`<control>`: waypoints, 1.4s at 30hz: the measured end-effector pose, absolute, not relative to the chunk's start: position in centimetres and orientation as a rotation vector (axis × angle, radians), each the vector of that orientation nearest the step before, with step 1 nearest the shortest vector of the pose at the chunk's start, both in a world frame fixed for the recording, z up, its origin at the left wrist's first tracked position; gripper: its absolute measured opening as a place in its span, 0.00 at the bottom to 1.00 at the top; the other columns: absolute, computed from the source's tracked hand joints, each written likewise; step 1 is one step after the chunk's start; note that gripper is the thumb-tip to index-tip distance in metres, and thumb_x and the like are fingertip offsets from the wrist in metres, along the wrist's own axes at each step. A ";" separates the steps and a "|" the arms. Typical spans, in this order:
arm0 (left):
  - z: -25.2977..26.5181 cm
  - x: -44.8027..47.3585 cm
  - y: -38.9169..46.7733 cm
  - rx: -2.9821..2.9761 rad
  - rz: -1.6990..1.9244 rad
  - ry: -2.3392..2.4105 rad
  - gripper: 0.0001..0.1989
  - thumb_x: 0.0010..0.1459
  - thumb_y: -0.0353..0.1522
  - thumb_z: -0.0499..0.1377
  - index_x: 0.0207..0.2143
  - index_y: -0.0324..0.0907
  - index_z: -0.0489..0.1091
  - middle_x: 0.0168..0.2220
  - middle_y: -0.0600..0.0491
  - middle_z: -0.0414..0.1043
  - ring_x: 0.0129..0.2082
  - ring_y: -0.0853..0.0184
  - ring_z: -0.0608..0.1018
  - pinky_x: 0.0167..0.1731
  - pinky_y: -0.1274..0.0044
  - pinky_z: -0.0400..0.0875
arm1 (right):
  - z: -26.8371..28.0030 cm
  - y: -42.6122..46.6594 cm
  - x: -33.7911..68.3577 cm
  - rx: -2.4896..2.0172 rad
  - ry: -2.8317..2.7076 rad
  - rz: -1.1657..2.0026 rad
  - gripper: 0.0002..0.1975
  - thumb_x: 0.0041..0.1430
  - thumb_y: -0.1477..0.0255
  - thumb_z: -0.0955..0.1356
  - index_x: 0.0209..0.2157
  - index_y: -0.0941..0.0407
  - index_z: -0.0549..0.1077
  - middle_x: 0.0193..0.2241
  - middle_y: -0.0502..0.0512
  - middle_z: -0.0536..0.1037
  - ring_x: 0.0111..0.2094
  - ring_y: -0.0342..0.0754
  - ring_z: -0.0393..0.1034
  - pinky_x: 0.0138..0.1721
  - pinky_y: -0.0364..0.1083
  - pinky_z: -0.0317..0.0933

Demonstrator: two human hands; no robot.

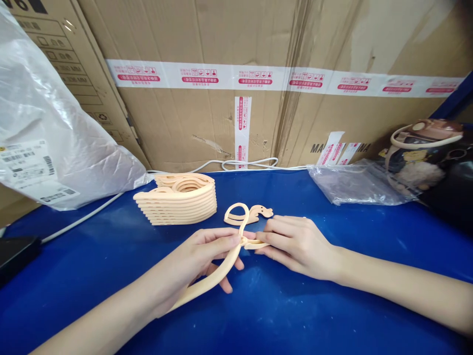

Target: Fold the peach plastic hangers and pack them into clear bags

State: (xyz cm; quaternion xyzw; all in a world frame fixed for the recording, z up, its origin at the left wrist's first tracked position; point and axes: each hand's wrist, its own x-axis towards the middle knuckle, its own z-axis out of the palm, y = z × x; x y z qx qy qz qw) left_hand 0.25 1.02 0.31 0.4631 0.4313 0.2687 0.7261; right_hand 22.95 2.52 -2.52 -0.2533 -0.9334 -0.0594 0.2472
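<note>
Blue table (295, 315), bulging bag (70, 128), held hanger (221, 270)

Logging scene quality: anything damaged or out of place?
Yes, two things: a pale, torn-looking scuff on the cardboard, left of the vertical tape, breaking its brown face; and a crumpled clear plastic bag at right, resembling leftover packaging. The stacked pale pieces look neat. No spill visible.

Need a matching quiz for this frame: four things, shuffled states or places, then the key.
Things
1. beige hanger
2. stack of hangers
3. whitish mailer bag
4. clear plastic bag

States or places
A. bears a printed label, far left
B. see-through, lying beyond the right hand
C. held by both hands
D. piled in layers, beyond the left hand

Pairs: 1-C, 2-D, 3-A, 4-B
</note>
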 end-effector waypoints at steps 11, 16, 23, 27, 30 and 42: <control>0.2 0.5 0.7 1.137 0.600 0.984 0.19 0.58 0.39 0.61 0.49 0.37 0.74 0.26 0.49 0.77 0.24 0.69 0.76 0.21 0.83 0.73 | -2.2 2.4 22.9 -0.614 -2.497 -0.123 0.12 0.66 0.70 0.62 0.37 0.61 0.74 0.25 0.52 0.73 0.25 0.44 0.64 0.26 0.43 0.56; 0.1 0.3 0.4 1.184 0.582 1.005 0.23 0.58 0.41 0.61 0.52 0.38 0.71 0.25 0.50 0.78 0.20 0.71 0.75 0.22 0.82 0.71 | -2.4 2.4 23.1 -0.576 -2.505 -0.212 0.12 0.66 0.70 0.62 0.38 0.61 0.75 0.25 0.52 0.72 0.26 0.45 0.64 0.26 0.44 0.57; 0.4 0.5 0.3 1.240 0.610 1.023 0.23 0.57 0.42 0.61 0.51 0.37 0.72 0.25 0.50 0.78 0.18 0.72 0.75 0.22 0.82 0.68 | -2.3 2.3 23.1 -0.555 -2.511 -0.291 0.15 0.67 0.69 0.61 0.43 0.61 0.75 0.24 0.51 0.72 0.23 0.43 0.64 0.24 0.44 0.56; 0.4 0.6 0.5 1.250 0.618 1.047 0.23 0.55 0.42 0.61 0.49 0.36 0.73 0.24 0.50 0.77 0.18 0.71 0.74 0.22 0.81 0.69 | -2.2 2.1 22.9 -0.575 -2.531 -0.315 0.16 0.68 0.68 0.59 0.43 0.61 0.75 0.23 0.50 0.71 0.22 0.43 0.63 0.24 0.44 0.56; 0.4 0.5 0.9 1.227 0.591 1.042 0.24 0.54 0.42 0.62 0.48 0.35 0.74 0.23 0.51 0.76 0.19 0.71 0.73 0.21 0.80 0.70 | -2.1 2.0 22.7 -0.609 -2.548 -0.328 0.17 0.69 0.68 0.59 0.41 0.61 0.76 0.22 0.50 0.70 0.21 0.42 0.62 0.23 0.43 0.56; -0.3 0.7 1.7 1.299 0.519 1.050 0.22 0.55 0.44 0.60 0.41 0.34 0.75 0.22 0.52 0.72 0.21 0.70 0.73 0.22 0.79 0.70 | -2.3 1.7 22.4 -0.740 -2.591 -0.397 0.20 0.70 0.67 0.56 0.38 0.59 0.77 0.21 0.49 0.72 0.20 0.42 0.65 0.21 0.43 0.53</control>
